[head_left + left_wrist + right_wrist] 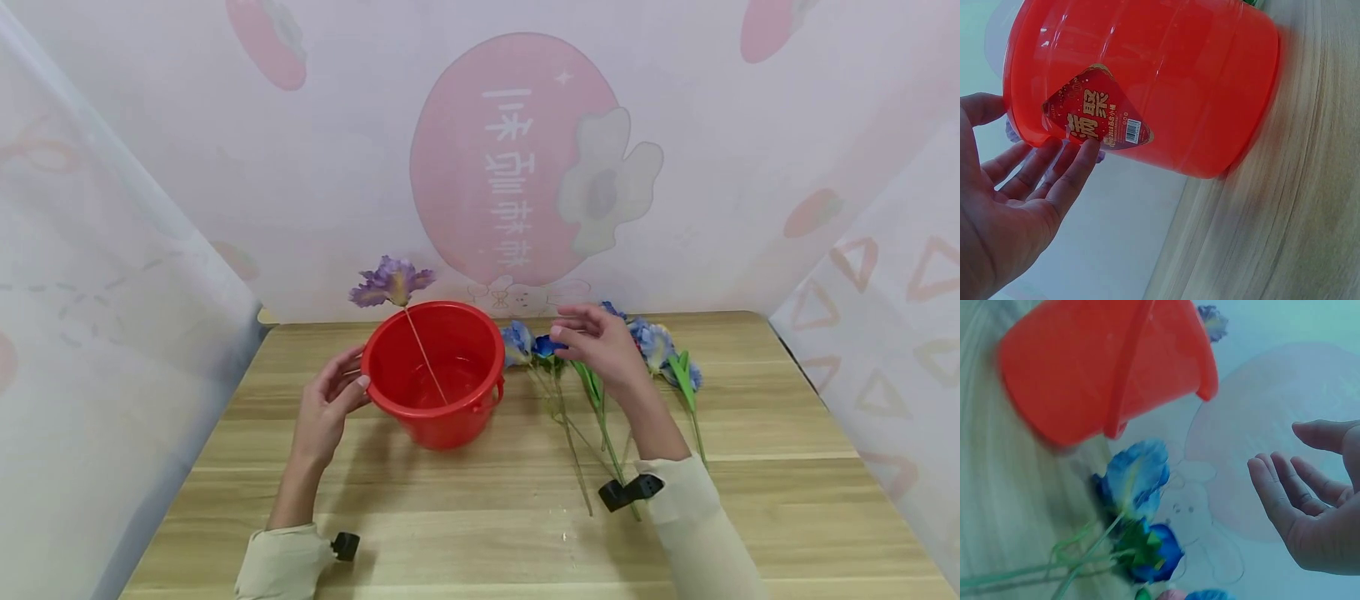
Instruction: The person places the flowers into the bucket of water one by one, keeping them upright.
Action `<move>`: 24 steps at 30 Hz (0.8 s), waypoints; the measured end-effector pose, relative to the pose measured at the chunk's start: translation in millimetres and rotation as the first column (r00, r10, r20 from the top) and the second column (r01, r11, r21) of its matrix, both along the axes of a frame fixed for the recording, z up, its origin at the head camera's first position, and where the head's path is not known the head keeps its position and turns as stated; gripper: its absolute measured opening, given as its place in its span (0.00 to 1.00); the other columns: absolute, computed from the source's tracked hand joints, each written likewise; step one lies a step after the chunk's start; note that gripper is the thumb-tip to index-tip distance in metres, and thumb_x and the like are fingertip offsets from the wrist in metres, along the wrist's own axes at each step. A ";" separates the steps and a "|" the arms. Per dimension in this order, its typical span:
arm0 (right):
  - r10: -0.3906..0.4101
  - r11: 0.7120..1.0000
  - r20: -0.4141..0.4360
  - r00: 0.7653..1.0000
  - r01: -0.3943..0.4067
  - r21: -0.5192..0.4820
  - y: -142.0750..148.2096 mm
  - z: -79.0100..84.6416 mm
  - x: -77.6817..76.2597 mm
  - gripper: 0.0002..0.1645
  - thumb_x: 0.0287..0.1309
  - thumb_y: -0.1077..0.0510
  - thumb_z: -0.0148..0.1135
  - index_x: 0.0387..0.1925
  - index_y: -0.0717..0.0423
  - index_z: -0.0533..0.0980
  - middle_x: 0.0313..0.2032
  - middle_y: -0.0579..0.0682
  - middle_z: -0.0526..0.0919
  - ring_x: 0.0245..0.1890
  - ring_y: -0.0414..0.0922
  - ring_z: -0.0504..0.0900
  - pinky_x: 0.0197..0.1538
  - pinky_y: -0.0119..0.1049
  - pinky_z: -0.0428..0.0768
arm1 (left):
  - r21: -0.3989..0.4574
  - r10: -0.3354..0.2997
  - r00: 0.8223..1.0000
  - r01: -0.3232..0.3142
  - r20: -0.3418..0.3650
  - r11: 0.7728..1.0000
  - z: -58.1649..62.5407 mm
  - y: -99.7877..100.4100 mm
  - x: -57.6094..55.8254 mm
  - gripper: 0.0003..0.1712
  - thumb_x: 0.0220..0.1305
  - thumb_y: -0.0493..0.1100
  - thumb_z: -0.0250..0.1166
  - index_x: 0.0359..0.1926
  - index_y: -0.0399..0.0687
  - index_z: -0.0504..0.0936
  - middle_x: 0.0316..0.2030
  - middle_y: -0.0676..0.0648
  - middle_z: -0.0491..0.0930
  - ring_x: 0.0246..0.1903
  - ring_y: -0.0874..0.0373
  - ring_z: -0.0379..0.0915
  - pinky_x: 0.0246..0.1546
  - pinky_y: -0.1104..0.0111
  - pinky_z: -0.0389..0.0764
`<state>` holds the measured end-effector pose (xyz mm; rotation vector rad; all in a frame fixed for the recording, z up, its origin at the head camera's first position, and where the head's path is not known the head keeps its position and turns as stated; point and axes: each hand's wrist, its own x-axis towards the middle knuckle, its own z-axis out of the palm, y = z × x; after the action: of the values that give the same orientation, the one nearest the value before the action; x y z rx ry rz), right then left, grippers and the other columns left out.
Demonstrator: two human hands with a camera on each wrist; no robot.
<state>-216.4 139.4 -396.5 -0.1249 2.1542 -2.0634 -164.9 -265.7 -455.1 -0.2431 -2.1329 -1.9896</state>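
Note:
In the head view my left hand [324,407] is at the left side of a red plastic bucket [450,429], its thumb and fingertips right at the rim. The left wrist view shows these fingers [1072,175] fairly straight and spread against the bucket beside a diamond-shaped label [1099,109]. A purple artificial iris [393,282] leans in the bucket, its bloom above the back rim and its thin stem inside. My right hand [600,343] hovers above the blue artificial flowers [517,343] right of the bucket. Its fingers are loosely bent and hold nothing.
More blue flowers [656,343] and a green-leaved stem [686,383] lie at the back right of the wooden table [465,533], stems pointing toward the front. A printed pale curtain [337,167] stands behind the table's back edge. The bucket's handle [1127,369] hangs along its right side.

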 end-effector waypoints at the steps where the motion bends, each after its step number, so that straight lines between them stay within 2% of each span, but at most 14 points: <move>1: -0.004 1.000 0.006 1.000 0.004 -0.006 2.5 -3.2 0.6 0.30 0.75 0.58 0.66 0.73 0.59 0.71 0.61 0.57 0.80 0.58 0.49 0.86 0.63 0.47 0.88 | 0.001 -0.001 1.000 0.001 -0.001 1.000 -0.1 0.0 -0.1 0.28 0.78 0.35 0.61 0.75 0.31 0.71 0.59 0.49 0.84 0.55 0.62 0.87 0.46 0.71 0.91; 5: -0.007 1.000 0.028 1.000 0.008 -0.012 11.0 -16.5 3.1 0.31 0.75 0.59 0.66 0.73 0.62 0.70 0.61 0.58 0.80 0.56 0.47 0.86 0.61 0.44 0.89 | 0.007 -0.004 1.000 0.004 -0.004 1.000 -0.7 -0.1 -0.5 0.28 0.78 0.35 0.61 0.75 0.31 0.71 0.58 0.50 0.84 0.54 0.62 0.87 0.46 0.71 0.91; 11: 0.005 1.000 0.084 0.996 -0.007 0.024 19.1 -38.4 4.6 0.33 0.75 0.60 0.65 0.75 0.66 0.68 0.63 0.61 0.77 0.58 0.48 0.85 0.63 0.47 0.88 | 0.004 0.002 1.000 -0.002 0.001 1.000 -1.1 0.1 -0.1 0.28 0.78 0.35 0.61 0.74 0.32 0.71 0.58 0.49 0.84 0.54 0.62 0.87 0.46 0.72 0.91; 16: 0.022 1.000 0.132 0.991 -0.023 0.004 22.6 -58.0 4.8 0.34 0.75 0.62 0.63 0.76 0.69 0.66 0.64 0.62 0.77 0.56 0.46 0.86 0.62 0.46 0.88 | 0.005 0.006 1.000 -0.006 0.002 1.000 -0.9 0.1 0.9 0.28 0.78 0.35 0.61 0.74 0.31 0.71 0.58 0.49 0.84 0.53 0.62 0.87 0.46 0.72 0.91; 24: 0.003 1.000 0.181 0.984 -0.008 0.027 25.8 -82.2 3.9 0.34 0.76 0.62 0.63 0.77 0.66 0.67 0.68 0.69 0.76 0.58 0.50 0.88 0.62 0.45 0.88 | -0.007 0.012 1.000 -0.012 0.005 1.000 0.1 0.9 0.4 0.28 0.79 0.36 0.61 0.74 0.32 0.71 0.58 0.49 0.84 0.53 0.62 0.87 0.46 0.72 0.91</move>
<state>-212.5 165.2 -478.7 0.0575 2.0699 -1.9581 -164.5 -264.8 -455.0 -0.2256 -2.1400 -1.9781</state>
